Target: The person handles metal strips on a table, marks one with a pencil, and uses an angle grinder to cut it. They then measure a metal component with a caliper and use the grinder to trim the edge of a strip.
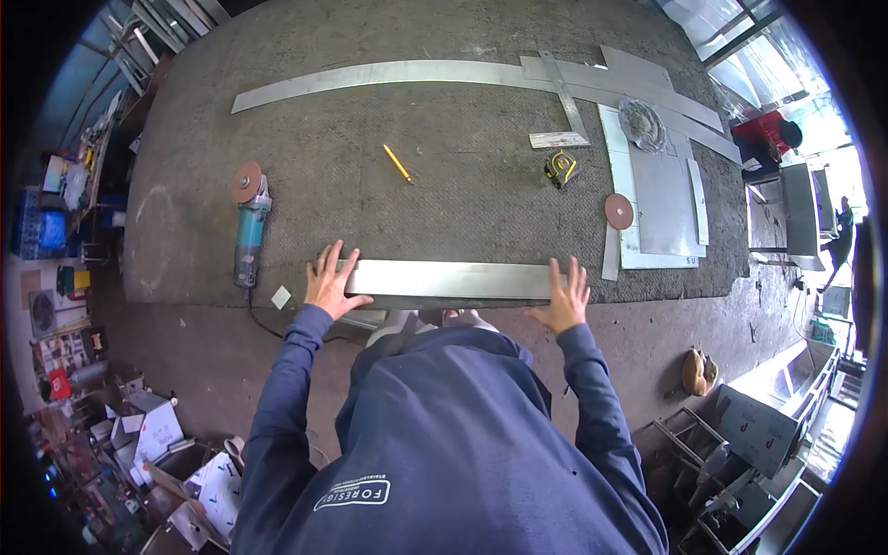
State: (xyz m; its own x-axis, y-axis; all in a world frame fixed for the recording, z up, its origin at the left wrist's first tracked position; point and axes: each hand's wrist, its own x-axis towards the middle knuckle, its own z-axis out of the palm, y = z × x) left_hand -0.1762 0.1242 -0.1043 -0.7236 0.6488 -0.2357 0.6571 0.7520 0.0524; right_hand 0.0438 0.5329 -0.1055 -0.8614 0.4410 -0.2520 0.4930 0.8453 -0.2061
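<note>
A flat silver metal strip point(453, 279) lies along the near edge of the worktable, between my hands. My left hand point(328, 285) is at the strip's left end, fingers spread and thumb pointing inward. At the opposite end, my right hand point(565, 298) rests with its fingers apart, touching the strip. Neither hand is wrapped round it. A teal angle grinder point(250, 227) with a brown disc lies left of my left hand. Beyond the strip are a yellow pencil point(398, 164) and a yellow-and-black tape measure point(561, 169).
The worktable point(324, 185) has a dark textured cover. A long metal strip point(388, 72) and a metal square point(564, 102) lie at the far side. Sheet pieces point(666, 203) and a loose brown disc point(619, 211) are on the right. The grinder's cord point(264, 326) hangs over the near edge.
</note>
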